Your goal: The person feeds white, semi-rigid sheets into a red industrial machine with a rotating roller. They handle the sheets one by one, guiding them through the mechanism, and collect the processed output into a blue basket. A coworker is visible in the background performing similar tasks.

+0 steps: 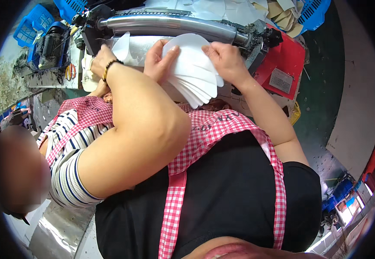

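- Our left hand (159,62) is curled closed on the left edge of the white sheets (191,64), thumb on top.
- Our right hand (228,62) pinches their upper right edge between thumb and bent fingers.
- We have the white sheets between both hands, fanned out at the lower end, on our side of the roller (174,26).
- At our left, a co-worker's hand (104,60) is beside a white piece (122,48); we cannot tell its grip.
- Right of our hands lies a red panel (285,64); far left, a blue basket (34,25).
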`<act>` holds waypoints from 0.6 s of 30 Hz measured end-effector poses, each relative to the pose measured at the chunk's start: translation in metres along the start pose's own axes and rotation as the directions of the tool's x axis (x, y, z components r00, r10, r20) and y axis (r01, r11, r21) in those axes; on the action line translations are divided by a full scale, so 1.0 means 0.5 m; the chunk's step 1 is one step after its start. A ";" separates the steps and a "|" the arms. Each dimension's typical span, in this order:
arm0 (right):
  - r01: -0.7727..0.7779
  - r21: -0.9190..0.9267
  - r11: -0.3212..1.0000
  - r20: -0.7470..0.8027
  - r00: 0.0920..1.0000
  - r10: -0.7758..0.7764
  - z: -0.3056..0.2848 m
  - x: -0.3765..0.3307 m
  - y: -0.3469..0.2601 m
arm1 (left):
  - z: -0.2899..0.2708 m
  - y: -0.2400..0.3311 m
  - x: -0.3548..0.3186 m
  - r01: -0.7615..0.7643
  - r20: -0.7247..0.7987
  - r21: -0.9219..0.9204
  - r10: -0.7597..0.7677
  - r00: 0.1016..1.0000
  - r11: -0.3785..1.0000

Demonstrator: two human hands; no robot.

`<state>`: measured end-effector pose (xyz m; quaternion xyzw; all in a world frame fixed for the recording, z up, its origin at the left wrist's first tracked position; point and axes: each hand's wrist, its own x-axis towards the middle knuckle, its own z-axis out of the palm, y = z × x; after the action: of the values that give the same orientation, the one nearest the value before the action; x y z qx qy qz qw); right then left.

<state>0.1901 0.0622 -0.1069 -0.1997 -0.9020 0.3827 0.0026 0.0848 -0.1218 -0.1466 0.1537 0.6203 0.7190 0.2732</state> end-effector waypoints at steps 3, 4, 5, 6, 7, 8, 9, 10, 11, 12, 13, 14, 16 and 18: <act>0.163 0.073 0.984 -0.177 0.973 -0.148 0.018 0.010 0.010 | -0.009 0.016 0.010 0.040 0.057 0.213 -0.053 0.997 0.976; 0.142 0.175 0.974 -0.136 0.984 -0.119 0.009 0.013 0.010 | -0.011 0.028 0.008 0.202 0.017 0.337 -0.221 0.975 0.920; 0.090 0.118 0.989 -0.083 0.993 -0.080 0.005 0.019 0.008 | -0.014 0.023 0.001 0.186 0.057 0.211 -0.202 0.978 0.960; 0.039 0.058 0.998 -0.034 0.999 -0.037 0.000 0.025 0.006 | -0.019 0.009 -0.006 0.170 0.095 0.081 -0.178 0.980 0.982; -0.009 0.003 1.000 0.012 1.000 0.009 -0.005 0.031 0.003 | -0.017 0.017 -0.016 0.158 0.130 -0.044 -0.151 0.980 0.986; 0.005 -0.090 0.996 0.024 1.000 -0.003 -0.011 0.041 0.000 | -0.019 0.029 -0.032 0.224 0.117 -0.154 -0.207 0.971 0.962; 0.017 -0.182 0.983 0.039 0.999 -0.010 -0.015 0.052 -0.002 | -0.032 0.026 -0.029 0.293 0.148 -0.089 -0.278 0.949 0.952; 0.029 -0.272 0.962 0.055 0.998 -0.015 -0.019 0.067 -0.005 | -0.054 0.014 -0.023 0.359 0.173 -0.022 -0.350 0.921 0.933; 0.036 -0.361 0.932 0.070 0.997 -0.012 -0.026 0.081 -0.008 | -0.070 0.003 -0.013 0.423 0.198 0.047 -0.423 0.884 0.905; 0.057 -0.347 0.936 -0.032 0.997 -0.072 -0.044 0.101 -0.016 | -0.069 0.000 0.008 0.424 0.116 0.244 -0.460 0.880 0.872; 0.145 -0.400 0.905 -0.175 0.957 -0.231 -0.035 0.140 0.005 | -0.069 -0.003 0.034 0.403 0.100 0.306 -0.450 0.887 0.862; 0.226 -0.459 0.859 -0.298 0.872 -0.389 -0.022 0.188 0.027 | -0.069 0.000 0.054 0.386 0.074 0.368 -0.440 0.895 0.846; 0.114 -0.580 0.807 0.056 0.993 -0.100 -0.017 0.274 0.038 | -0.071 -0.032 0.115 0.317 0.050 0.481 -0.387 0.921 0.817; -0.003 -0.464 0.886 0.037 0.999 0.023 -0.012 0.309 0.029 | -0.061 -0.028 0.142 0.226 0.131 0.431 -0.308 0.942 0.874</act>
<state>0.0539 0.1313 -0.1357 -0.1928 -0.9658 0.1603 -0.0664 0.0135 -0.1037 -0.1743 0.1901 0.7425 0.5092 0.3916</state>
